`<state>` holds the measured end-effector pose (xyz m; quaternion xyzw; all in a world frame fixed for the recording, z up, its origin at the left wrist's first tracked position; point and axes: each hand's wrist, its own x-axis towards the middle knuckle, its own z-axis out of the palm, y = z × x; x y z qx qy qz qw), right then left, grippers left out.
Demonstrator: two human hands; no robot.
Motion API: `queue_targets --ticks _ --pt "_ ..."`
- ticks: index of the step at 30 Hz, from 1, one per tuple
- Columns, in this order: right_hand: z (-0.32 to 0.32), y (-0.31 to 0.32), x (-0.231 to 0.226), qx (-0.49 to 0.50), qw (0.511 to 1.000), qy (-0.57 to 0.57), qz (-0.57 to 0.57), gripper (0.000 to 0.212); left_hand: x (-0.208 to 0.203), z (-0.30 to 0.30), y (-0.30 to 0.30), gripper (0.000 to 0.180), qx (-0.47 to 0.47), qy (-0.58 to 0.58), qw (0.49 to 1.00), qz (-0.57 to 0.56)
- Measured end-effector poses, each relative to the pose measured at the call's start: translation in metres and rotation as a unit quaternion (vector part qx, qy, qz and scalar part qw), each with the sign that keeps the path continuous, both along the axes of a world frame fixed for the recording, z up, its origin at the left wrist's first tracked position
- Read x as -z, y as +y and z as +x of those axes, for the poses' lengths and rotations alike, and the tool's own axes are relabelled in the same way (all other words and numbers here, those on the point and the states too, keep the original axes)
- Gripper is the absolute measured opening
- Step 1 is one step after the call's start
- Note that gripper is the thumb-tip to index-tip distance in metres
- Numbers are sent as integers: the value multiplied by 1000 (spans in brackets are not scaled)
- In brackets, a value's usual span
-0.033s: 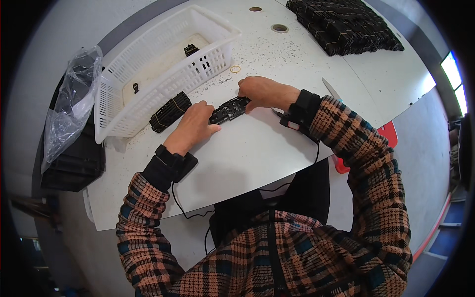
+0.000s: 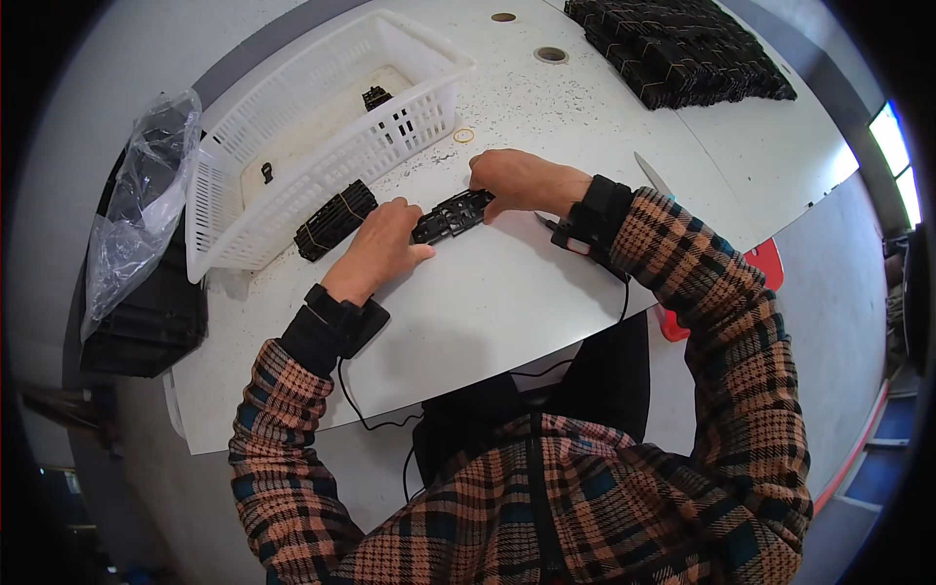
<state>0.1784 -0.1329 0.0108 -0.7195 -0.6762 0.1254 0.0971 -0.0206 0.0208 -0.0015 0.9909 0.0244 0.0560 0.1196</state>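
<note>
A black openwork plastic piece (image 2: pixel 453 216) lies on the white table between my two hands. My left hand (image 2: pixel 383 250) grips its left end, fingers bent over it and thumb at the near side. At the other end my right hand (image 2: pixel 517 183) has it between thumb and fingers, with the fingers curled at the far side. Both fingertips partly hide the piece's ends. Just left of my left hand rests a bundle of similar black plastic pieces (image 2: pixel 335 220), tied with a rubber band.
Beyond the bundle stands a white slotted plastic basket (image 2: pixel 322 73) holding a few small black parts. A loose rubber band (image 2: pixel 464 136) and black scraps lie beside it. Banded black pieces (image 2: pixel 682 49) are piled far right. A pointed blade (image 2: pixel 652 174) lies near my right sleeve.
</note>
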Motion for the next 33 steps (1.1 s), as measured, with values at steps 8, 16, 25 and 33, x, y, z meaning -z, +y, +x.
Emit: queue_targets --ticks 8,16,25,33 --pt "0 2 -5 20 999 36 -22 34 -5 -1 -7 50 17 1 1000 10" --pt "-1 2 -5 30 999 32 -12 37 -1 1 -8 44 2 12 1000 -2" --pt "-3 2 -3 34 999 11 0 35 1 5 -11 37 11 0 1000 9" --pt "-5 3 -5 39 999 7 -7 34 7 3 -11 39 2 18 1000 14"
